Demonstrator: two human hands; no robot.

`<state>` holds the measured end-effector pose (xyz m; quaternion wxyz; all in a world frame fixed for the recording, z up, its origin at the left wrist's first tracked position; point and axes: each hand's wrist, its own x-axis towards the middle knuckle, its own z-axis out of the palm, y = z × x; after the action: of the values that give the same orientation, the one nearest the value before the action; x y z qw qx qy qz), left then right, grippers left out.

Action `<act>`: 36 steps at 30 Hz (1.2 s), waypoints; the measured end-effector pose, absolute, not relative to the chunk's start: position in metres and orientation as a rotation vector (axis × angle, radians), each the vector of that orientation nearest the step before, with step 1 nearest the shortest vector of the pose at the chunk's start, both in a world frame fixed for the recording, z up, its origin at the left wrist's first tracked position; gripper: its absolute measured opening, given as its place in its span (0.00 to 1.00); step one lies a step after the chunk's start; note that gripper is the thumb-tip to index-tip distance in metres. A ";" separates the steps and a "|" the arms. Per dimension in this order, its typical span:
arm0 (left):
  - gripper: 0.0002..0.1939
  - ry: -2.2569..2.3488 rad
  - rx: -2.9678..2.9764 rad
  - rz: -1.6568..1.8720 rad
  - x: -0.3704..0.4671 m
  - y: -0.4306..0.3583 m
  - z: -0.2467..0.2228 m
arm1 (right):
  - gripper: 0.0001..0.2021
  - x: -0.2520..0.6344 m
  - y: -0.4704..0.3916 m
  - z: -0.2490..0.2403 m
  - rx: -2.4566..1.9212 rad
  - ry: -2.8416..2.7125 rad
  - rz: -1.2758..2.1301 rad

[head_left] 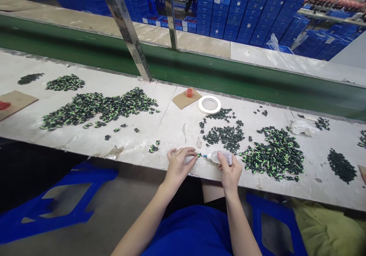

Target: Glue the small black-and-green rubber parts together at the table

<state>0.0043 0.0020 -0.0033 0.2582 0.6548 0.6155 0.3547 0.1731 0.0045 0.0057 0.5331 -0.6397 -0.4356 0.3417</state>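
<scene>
My left hand (pixel 180 160) rests at the table's front edge, its fingertips pinched on a small black-and-green part (pixel 199 155). My right hand (pixel 230 169) is wrapped round a translucent squeeze bottle (pixel 222 157) with a blue tip. The bottle lies nearly level, and its tip points left at the small part, touching it or very close. Just beyond my hands are loose small dark pieces (pixel 225 136). A large pile of black-and-green parts (pixel 276 153) lies right of my right hand, and a few similar parts (pixel 153 147) sit left of my left hand.
A white tape roll (pixel 209 105) and a red cup (pixel 189 92) on cardboard (pixel 180 101) stand at the back. More black-and-green parts (pixel 94 109) are heaped to the left. A metal post (pixel 128 34) rises by the green belt (pixel 243 82). Blue stools (pixel 71 198) flank me.
</scene>
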 end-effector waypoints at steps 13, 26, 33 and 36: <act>0.05 1.645 1.770 0.871 0.002 0.000 0.012 | 0.17 0.165 0.010 0.011 -1.346 -1.151 0.734; 0.05 1.917 1.986 0.950 0.013 -0.016 0.000 | 0.19 0.153 0.029 0.002 -1.510 -1.646 0.416; 0.06 1.969 1.926 1.003 0.027 -0.011 -0.008 | 0.14 0.157 0.033 -0.008 -1.648 -1.567 0.201; 0.04 1.909 1.880 1.035 0.027 -0.011 -0.010 | 0.14 0.150 0.039 -0.014 -1.591 -1.548 0.181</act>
<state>0.0272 -0.0109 -0.0104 0.1343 0.6487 0.6585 0.3571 0.1505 0.0392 -0.0138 0.4415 -0.6410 -0.6237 0.0728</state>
